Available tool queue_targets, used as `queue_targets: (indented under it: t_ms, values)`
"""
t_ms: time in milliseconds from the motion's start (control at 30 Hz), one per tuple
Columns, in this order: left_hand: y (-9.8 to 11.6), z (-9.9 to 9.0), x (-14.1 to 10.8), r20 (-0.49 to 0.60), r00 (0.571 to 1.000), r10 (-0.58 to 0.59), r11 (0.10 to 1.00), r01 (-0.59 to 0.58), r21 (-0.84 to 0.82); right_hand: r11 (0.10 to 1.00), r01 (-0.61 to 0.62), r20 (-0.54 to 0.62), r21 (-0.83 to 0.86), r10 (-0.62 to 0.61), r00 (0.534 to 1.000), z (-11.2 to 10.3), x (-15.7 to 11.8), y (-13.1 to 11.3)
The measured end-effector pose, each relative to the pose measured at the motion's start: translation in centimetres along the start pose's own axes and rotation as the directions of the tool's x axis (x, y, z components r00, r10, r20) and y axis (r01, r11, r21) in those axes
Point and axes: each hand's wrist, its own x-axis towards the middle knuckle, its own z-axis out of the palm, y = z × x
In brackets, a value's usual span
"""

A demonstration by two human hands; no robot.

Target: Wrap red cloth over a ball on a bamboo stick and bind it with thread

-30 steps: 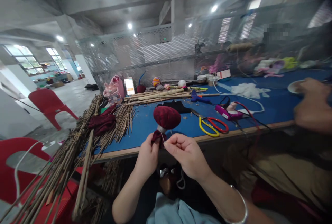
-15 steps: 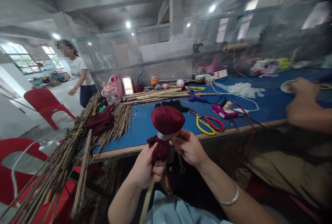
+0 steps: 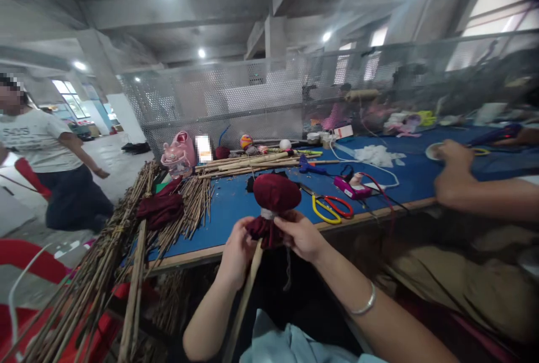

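Compared with half a second ago, the walking person (image 3: 36,138) has moved toward the far left edge, and the left hand (image 3: 236,253) has shifted higher against the gathered cloth of the maroon bundle (image 3: 277,192), a rounded, padded head above a loose skirt. Behind that bundle stretches the blue table (image 3: 227,200); to its left, a long sheaf of sticks (image 3: 122,239) slants over the table's near edge. Below it, a pale stick (image 3: 248,290) runs down toward the lap, and to its right lie scissors (image 3: 314,206) with one yellow and one red handle. Smallest are the pale wrapping (image 3: 266,214) around its neck and a thin cord (image 3: 288,267) hanging beneath. If the fingers pull unevenly, the wrapping could slacken or slide and the folds bunch to one side; a loose hold might let the head tip or twist on the stick. The bundle is between the hands, its head upright above them: the left hand is closed on the skirt's left side, while the right hand (image 3: 305,237) pinches beside the neck.
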Motion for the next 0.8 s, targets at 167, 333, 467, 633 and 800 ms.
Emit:
queue_targets:
  t_ms: [167,333,467,633,800]
  values:
    - [0.2,0.0,-0.8,0.008,0.926,0.376,0.855,-0.351,0.381,0.998,0.047,0.004,-0.031,-0.047,0.999,1.4,0.9,0.3]
    - [-0.1,0.0,-0.5,0.044,0.88,0.473,0.704,-0.408,0.582,0.994,0.05,0.082,-0.093,-0.043,0.996,2.1,1.8,0.9]
    - [0.2,-0.6,-0.8,-0.04,0.848,0.528,0.693,-0.403,0.598,0.978,0.087,0.154,-0.187,-0.058,0.986,2.0,1.7,0.4]
    - [0.5,-0.9,-0.8,-0.072,0.858,0.508,0.726,-0.382,0.572,0.905,0.197,0.295,-0.377,-0.084,0.952,1.6,1.4,-1.0]
    - [-0.1,-1.1,0.5,-0.122,0.9,0.419,0.823,-0.32,0.47,0.885,0.163,0.167,-0.436,-0.099,0.981,0.0,2.1,-0.2]
